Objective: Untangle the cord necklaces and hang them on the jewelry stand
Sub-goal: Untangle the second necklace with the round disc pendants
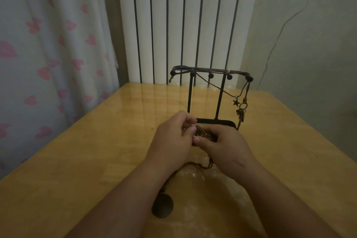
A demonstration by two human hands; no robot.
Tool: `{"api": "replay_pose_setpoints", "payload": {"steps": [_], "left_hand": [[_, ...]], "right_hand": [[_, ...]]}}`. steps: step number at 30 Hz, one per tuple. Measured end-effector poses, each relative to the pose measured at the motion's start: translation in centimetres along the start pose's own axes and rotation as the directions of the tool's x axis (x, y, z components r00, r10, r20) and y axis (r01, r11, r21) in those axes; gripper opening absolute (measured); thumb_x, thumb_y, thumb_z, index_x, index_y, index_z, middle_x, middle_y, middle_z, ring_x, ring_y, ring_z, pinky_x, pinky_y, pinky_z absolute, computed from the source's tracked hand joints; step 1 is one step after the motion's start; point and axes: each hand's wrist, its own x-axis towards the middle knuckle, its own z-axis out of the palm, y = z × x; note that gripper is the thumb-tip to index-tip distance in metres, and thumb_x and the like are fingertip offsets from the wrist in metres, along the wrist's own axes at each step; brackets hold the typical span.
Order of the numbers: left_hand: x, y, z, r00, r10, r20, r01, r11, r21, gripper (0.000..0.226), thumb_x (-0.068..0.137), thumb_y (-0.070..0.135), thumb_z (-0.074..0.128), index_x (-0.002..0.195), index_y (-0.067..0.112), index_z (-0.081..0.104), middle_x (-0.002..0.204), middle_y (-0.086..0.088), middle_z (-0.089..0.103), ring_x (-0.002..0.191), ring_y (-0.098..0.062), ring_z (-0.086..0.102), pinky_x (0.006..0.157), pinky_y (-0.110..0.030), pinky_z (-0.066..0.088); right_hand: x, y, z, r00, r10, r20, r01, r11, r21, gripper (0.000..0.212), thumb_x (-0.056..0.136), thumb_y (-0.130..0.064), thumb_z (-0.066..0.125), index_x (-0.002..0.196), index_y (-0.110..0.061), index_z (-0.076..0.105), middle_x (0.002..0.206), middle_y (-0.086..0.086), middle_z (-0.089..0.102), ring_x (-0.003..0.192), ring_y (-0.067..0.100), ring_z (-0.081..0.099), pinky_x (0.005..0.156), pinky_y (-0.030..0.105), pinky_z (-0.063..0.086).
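A black metal jewelry stand (211,75) stands on the wooden table (77,160), its top bar carrying ball-tipped pegs. One brown cord necklace (241,100) hangs from the stand's right end, with a star charm and small metal pendants. In front of the stand's base, my left hand (172,139) and my right hand (228,147) meet over a tangled bunch of brown cords (202,133), and both pinch it. A cord runs down from the bunch between my wrists to a dark round pendant (162,207) lying on the table.
A white ribbed radiator (183,25) rises behind the table. A curtain with pink hearts (48,54) hangs at the left. A tiny bead (152,128) lies on the tabletop left of my hands. The table's far right edge runs diagonally beside a pale wall.
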Motion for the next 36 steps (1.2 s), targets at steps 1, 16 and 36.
{"api": "replay_pose_setpoints", "payload": {"steps": [1,16,36], "left_hand": [[0.04,-0.09,-0.09,0.999,0.039,-0.004,-0.039,0.999,0.029,0.02,0.098,0.017,0.056,0.111,0.028,0.066,0.099,0.009,0.066,0.091,-0.005,0.063,0.079,-0.027,0.057],[0.26,-0.07,-0.45,0.999,0.005,0.035,-0.004,1.0,-0.03,0.026,0.1,0.014,0.051,0.086,0.033,0.061,0.085,0.008,0.063,0.078,-0.001,0.058,0.061,-0.01,0.042],[0.16,0.12,-0.55,0.935,-0.3,0.19,0.355,0.812,-0.463,0.019,0.1,0.016,0.054,0.098,0.012,0.072,0.09,-0.009,0.076,0.083,-0.02,0.075,0.079,-0.038,0.062]], "right_hand": [[0.0,0.01,-0.06,1.0,0.001,0.005,-0.001,1.0,0.0,0.019,0.092,-0.035,0.063,0.109,-0.036,0.071,0.083,-0.015,0.068,0.078,-0.001,0.06,0.069,0.021,0.049],[-0.24,-0.47,-0.42,0.999,0.046,0.024,-0.046,0.999,0.017,0.025,0.084,-0.036,0.073,0.107,-0.029,0.073,0.085,-0.012,0.068,0.08,0.003,0.061,0.072,0.026,0.053],[0.02,-0.13,-0.15,0.995,-0.002,-0.098,-0.009,0.994,-0.111,0.02,0.085,-0.036,0.072,0.104,-0.034,0.069,0.085,-0.02,0.058,0.079,-0.004,0.052,0.062,0.014,0.034]]}}
